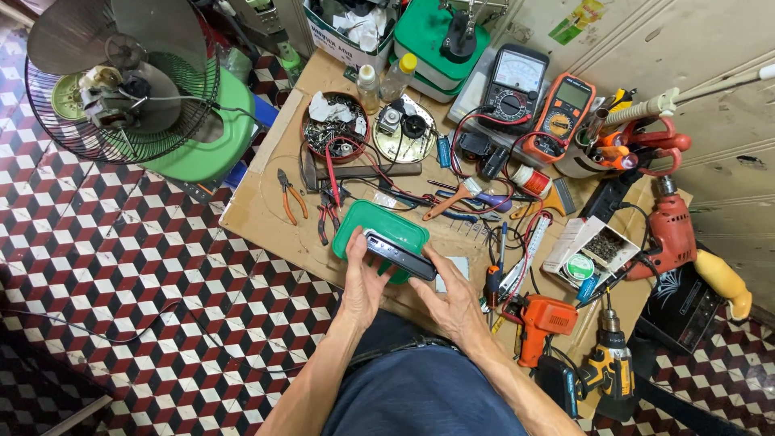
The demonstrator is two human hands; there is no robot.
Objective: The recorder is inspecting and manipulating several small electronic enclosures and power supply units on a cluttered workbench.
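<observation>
Fan (121,81), grille off, lies on the floor well left of the board (258,218); its bare motor and loose lead could snag a foot.

Board carries the clutter. Red drill (672,230) sits at the board's right edge, orange tool (542,321) and yellow drill (607,367) at its near right corner, half off; a nudge could tip them to the tiles.

2 meters (537,101) at the board's far side trail red leads across the middle, easy to drag.

Green lid (379,234) lies near the board's front middle. Just above it, a flat dark box (400,257) is held by both hands.

Left hand (363,282): fingers curled up against the box's left end, thumb on top. Right hand (452,303): fingers pressed together under the right end. Grip looks light, mostly fingertips; if it slips, the box likely lands on the lid or skids into the pliers (291,194) toward the board's left.
</observation>
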